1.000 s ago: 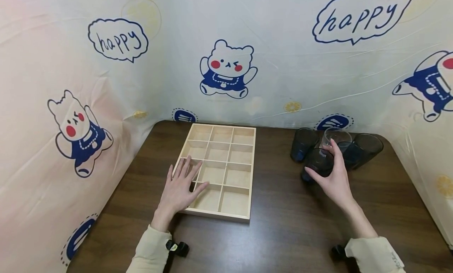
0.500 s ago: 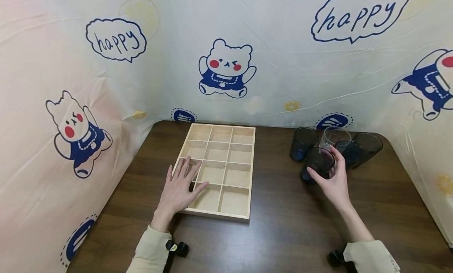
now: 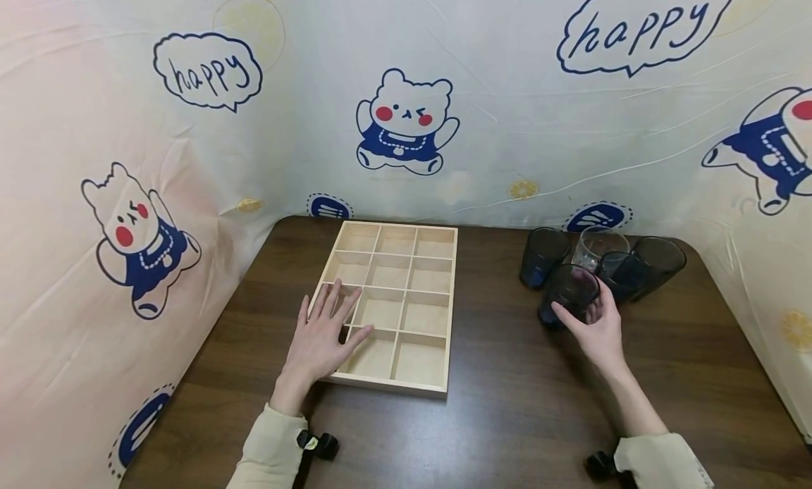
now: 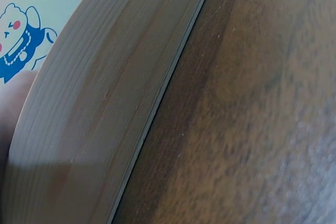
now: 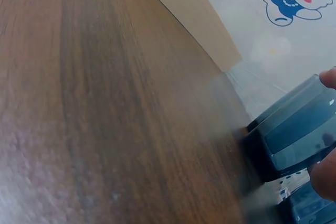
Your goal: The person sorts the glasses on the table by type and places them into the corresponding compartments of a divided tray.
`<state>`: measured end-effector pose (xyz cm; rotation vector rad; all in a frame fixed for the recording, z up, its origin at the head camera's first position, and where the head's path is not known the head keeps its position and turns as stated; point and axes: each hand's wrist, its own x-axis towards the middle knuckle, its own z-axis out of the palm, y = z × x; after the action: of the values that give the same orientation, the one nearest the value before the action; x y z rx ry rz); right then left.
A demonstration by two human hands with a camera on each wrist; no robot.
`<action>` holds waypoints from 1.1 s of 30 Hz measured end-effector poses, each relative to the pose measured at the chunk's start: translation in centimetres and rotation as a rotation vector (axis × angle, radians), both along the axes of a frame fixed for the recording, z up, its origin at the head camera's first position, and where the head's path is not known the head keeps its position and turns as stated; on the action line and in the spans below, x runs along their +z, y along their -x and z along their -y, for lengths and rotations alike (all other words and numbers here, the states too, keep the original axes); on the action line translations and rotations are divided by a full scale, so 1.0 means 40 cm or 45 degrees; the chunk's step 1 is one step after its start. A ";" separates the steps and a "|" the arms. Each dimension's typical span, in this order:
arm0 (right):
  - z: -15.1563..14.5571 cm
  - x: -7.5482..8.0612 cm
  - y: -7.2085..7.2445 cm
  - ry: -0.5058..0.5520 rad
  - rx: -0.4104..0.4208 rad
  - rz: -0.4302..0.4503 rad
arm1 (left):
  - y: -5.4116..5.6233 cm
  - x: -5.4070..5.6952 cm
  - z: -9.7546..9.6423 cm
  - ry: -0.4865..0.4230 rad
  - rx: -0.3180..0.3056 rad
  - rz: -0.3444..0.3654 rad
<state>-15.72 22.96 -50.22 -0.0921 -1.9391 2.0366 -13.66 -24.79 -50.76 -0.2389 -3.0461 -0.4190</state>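
My left hand [image 3: 320, 337] lies with spread fingers over the left edge of a pale wooden compartment tray [image 3: 452, 299], near its front corner. In the left wrist view the tray's side wall [image 4: 100, 98] fills much of the picture, with part of a finger at the left edge. My right hand [image 3: 603, 334] holds a dark blue-tinted drinking glass [image 3: 567, 292] that stands upright, thumb at its near side and fingers at its right. The right wrist view shows a blue glass [image 5: 296, 135] between two fingertips. The hand hides the glass's lower right.
Behind the held glass stand another dark glass [image 3: 544, 256], a clear glass [image 3: 593, 246] and dark glasses [image 3: 656, 267] close together at the right. All rest on a brown wooden table [image 3: 501, 404]. A printed cloth [image 3: 488, 108] hangs behind the table.
My right hand's fingers have come down from the rim region and closed around the right side of the front dark glass. The left hand and the tray stay put.
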 end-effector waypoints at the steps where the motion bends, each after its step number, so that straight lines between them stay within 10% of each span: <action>1: -0.001 -0.003 0.001 0.012 0.006 -0.006 | 0.000 0.000 -0.001 0.000 -0.001 -0.003; 20: -0.038 -0.056 0.013 0.089 0.296 -0.033 | 0.001 0.000 -0.002 0.016 0.003 -0.006; 33: -0.034 -0.053 0.018 0.118 0.234 -0.043 | 0.002 -0.001 -0.002 0.004 0.003 0.005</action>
<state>-16.44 24.31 -52.33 0.1023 -1.8949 2.2297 -13.72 -24.72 -50.80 -0.2351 -3.0510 -0.4150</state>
